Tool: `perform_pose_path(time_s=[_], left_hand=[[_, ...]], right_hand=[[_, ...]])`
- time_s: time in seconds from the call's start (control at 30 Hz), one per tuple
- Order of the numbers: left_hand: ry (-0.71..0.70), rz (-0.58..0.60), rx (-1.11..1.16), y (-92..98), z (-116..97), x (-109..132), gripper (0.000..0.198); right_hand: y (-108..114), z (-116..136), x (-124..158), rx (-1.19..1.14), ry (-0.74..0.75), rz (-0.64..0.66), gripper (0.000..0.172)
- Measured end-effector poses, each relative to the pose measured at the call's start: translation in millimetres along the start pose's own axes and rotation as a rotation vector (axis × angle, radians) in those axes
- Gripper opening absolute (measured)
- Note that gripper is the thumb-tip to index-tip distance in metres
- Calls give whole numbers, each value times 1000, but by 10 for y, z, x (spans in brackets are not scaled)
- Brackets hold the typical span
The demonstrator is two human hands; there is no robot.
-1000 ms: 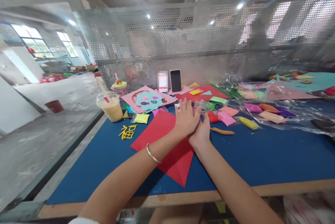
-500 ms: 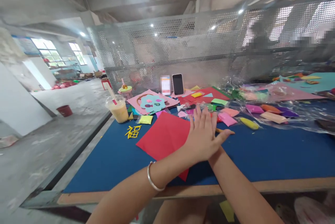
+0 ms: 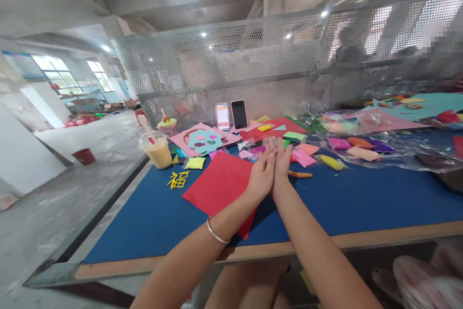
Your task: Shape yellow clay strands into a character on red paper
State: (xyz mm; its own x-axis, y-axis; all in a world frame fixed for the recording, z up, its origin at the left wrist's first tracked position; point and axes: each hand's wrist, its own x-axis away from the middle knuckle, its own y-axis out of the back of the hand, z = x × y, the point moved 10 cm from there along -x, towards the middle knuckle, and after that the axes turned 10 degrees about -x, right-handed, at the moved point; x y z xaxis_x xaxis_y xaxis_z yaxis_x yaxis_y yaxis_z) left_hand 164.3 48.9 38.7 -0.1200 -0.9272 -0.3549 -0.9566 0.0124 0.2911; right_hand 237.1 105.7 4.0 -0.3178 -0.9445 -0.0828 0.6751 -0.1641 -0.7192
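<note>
Both: left hand [image 3: 262, 175], right hand [image 3: 282, 167] — pressed together | fingers [image 3: 280, 149] extended | near red paper [image 3: 220, 181]

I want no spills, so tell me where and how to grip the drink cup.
Probably around the upper side of the drink cup, below the lid, coming from the near left: the yellow character lies at its near right. The wall narrows downward, and the straw sticks out on top, making a grip from above awkward.
</note>
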Motion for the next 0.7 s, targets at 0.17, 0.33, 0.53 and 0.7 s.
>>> perform_pose_path(time_s=[0.17,0.33,0.53,0.7], left_hand=[[99,-76,212,146,145,-95,49],[191,-180,356,584,215,-249,54],[209,-282,408,967,270,-319,54],[236,-265,389,856,322,-307,55]], right_hand=[[46,29,-61,-42,42,-39,47],[-118,-18,19,144,1,145,38],[-541,-83,359,412,8,538,30],[-646,-31,432,515,151,590,21]])
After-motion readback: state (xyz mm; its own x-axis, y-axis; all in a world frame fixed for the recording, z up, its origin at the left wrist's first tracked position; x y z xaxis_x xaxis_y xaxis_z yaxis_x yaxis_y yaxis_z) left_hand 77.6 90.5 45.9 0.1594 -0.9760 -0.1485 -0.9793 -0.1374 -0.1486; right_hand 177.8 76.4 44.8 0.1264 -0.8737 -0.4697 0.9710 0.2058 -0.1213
